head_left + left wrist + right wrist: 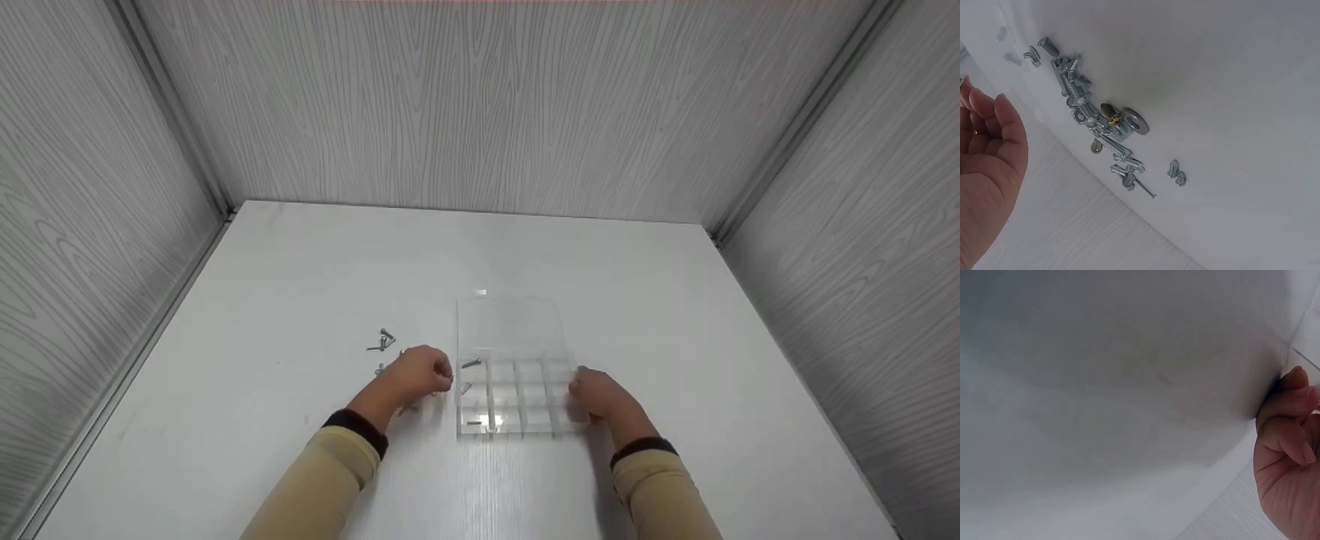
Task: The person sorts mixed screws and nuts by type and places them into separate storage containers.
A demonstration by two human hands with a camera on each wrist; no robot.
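fingers of the left hand point(420, 373) pinch a small screw beside the clear box point(517, 397) (right hand point(600, 395) steadies it, fingers curled on its edge); a loose pinch could drop the screw into the wrong compartment.

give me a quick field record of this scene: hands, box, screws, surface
left hand: fingers curled, beside the box's left edge; whether it pinches something is unclear
right hand: rests against the box's right side, fingers curled
box: clear plastic, divided compartments, lid open; a few screws in the left compartments
loose screws: pile with a washer, left of the box
table: white
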